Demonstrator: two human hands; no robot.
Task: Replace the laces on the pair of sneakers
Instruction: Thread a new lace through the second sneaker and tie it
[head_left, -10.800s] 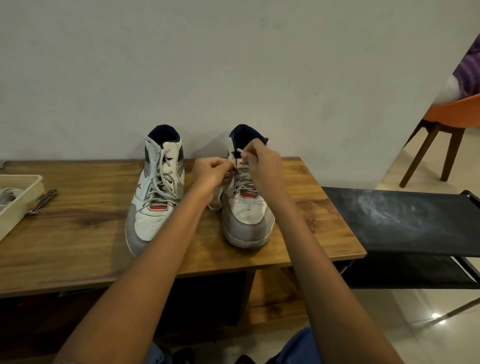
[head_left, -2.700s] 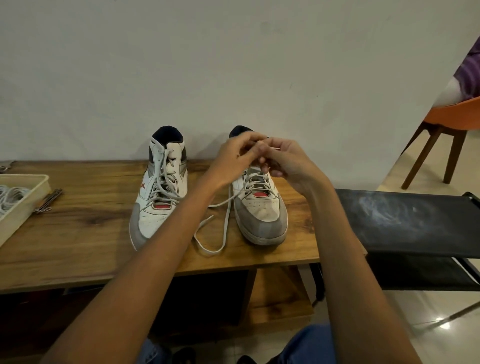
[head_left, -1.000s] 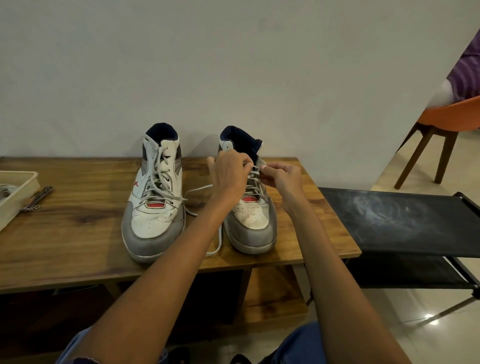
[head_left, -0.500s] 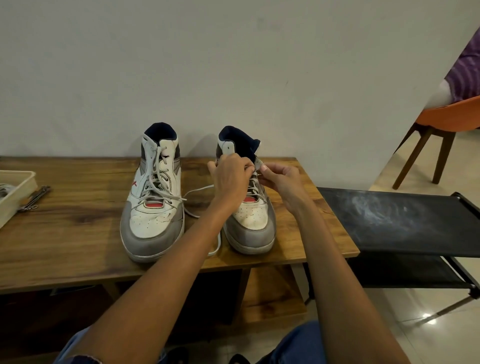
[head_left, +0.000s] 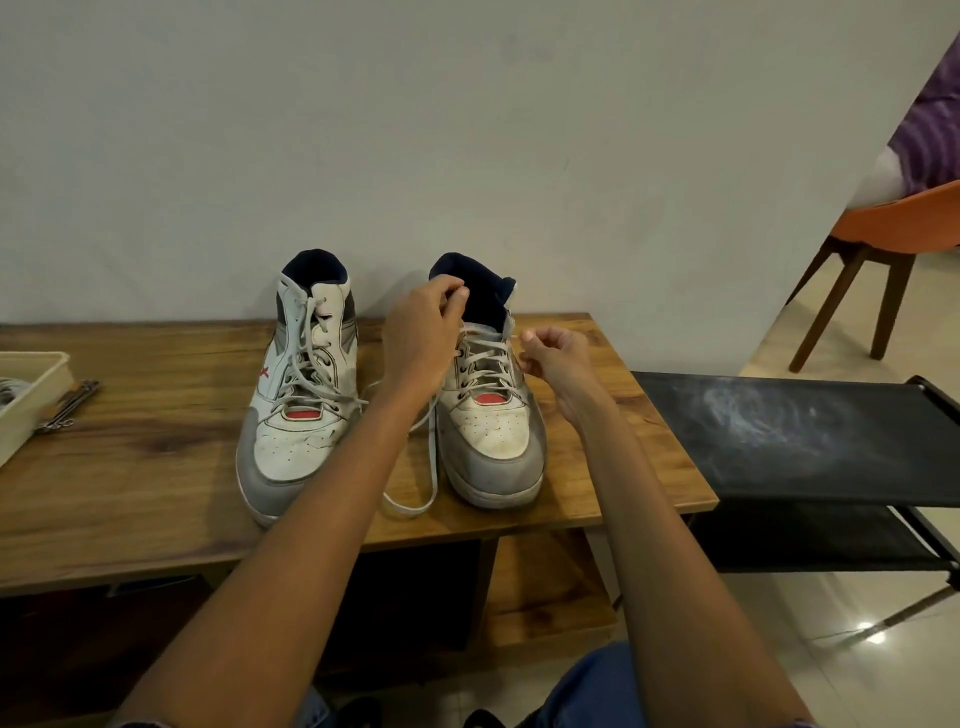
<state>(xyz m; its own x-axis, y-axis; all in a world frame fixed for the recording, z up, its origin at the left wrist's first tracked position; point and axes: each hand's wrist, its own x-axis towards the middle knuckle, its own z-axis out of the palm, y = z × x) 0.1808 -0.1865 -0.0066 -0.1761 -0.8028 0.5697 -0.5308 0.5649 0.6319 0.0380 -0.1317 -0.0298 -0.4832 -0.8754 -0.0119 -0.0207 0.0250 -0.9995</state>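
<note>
**White lace, half unthreaded, at the top of the right-hand sneaker**

White and grey, both sneakers stand upright on the wooden table (head_left: 130, 467), toes toward me. My left hand (head_left: 423, 332) is curled at the collar of the right sneaker (head_left: 491, 415); I judge it pinches the lace (head_left: 431, 457) near the top eyelets, though my knuckles hide the contact. My right hand (head_left: 556, 358) hangs just beside the shoe's outer side, fingers loosely curled; I cannot tell if it holds anything. A loose loop of lace trails down between the shoes onto the table. The left sneaker (head_left: 298, 415) is laced to the top.

I'd expect the lace to be light, limp and flat, likely to snag in the eyelets. Best taken close to the eyelet and drawn straight out, with the shoe's stiff collar steadied.
</note>
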